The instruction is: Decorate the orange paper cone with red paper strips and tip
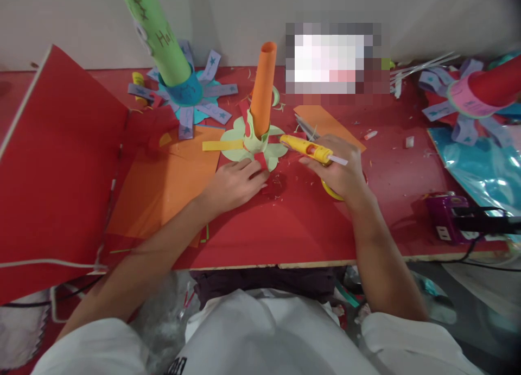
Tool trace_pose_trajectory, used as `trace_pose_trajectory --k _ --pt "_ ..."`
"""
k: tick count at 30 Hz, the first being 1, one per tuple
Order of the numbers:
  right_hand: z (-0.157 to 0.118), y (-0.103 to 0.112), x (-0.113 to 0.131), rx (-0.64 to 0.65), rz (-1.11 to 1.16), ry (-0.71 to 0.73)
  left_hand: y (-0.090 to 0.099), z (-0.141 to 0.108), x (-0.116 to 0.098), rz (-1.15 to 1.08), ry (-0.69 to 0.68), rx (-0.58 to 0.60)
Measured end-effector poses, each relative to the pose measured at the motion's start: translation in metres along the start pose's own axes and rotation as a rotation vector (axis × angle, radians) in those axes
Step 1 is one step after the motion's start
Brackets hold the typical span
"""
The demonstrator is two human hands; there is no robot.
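You seem mid-gluing: your left hand (238,184) touches the red strip (260,159) nearside of the orange tube (262,93) (pinching, I can't tell), right hand (342,166) clasping the glue gun (303,145); next, aim steadily.

Tubes cropped, a pixelated patch (329,57) at the back
The top edge cuts the green tube (165,44), the right edge the red tube (496,83); the right hand (342,166) hides the grip of the glue gun (305,147), the left hand (236,185) part of a red strip (261,160).
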State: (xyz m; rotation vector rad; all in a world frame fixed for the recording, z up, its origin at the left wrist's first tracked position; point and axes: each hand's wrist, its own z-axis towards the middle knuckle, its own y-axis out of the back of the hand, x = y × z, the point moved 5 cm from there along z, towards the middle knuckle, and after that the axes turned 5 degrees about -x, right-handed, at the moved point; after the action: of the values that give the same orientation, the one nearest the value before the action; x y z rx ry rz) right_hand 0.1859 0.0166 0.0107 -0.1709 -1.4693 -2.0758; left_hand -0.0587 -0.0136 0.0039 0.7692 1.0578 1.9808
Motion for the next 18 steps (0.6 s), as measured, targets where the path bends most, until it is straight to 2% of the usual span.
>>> trace_pose_trajectory --k 10,18 --pt "-0.0007 0.0006 0.0022 0.008 0.000 0.013 -0.0025 -0.0008 0.0065 -0.046 0.081 0.048" --pt "-0.0017 -0.0002 0.0016 -0.003 -0.014 0.045 -0.0030 -0.0008 0.0078 -0.019 0.090 0.059"
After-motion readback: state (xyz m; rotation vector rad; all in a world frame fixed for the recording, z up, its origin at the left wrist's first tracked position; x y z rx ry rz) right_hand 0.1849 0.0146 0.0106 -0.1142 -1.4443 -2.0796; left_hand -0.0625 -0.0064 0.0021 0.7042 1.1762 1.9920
